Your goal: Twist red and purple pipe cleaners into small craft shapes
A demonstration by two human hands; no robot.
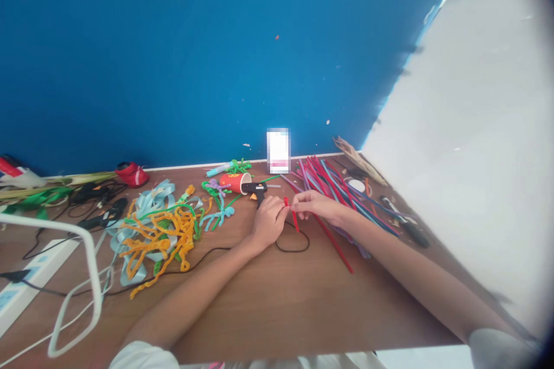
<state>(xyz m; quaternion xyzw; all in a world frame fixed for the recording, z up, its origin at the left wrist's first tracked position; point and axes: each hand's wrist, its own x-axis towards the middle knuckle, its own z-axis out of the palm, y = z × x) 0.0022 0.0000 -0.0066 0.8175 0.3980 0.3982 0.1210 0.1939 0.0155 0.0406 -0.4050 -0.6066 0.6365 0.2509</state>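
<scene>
Between my two hands is a short red pipe cleaner (296, 221), bent near its top, with one end hanging down. My left hand (272, 217) is closed, its thumb and fingertips pinching the piece. From the other side my right hand (315, 205) grips it at the same spot with thumb and forefinger. Just beyond my left hand lies a black glue gun (255, 188), its front end by the mouth of a red paper cup (236, 182) tipped on its side. A bundle of red, purple and blue pipe cleaners (320, 176) spreads behind and under my right forearm.
Twisted orange pipe-cleaner pieces (168, 242) lie on pale blue ribbon (130, 230) at left. Nearer stand a white power strip (38, 277) and a white bent frame (93, 265). A blurred-out upright screen (277, 150) leans at the blue wall. Pliers-like tools (407, 223) lie at right.
</scene>
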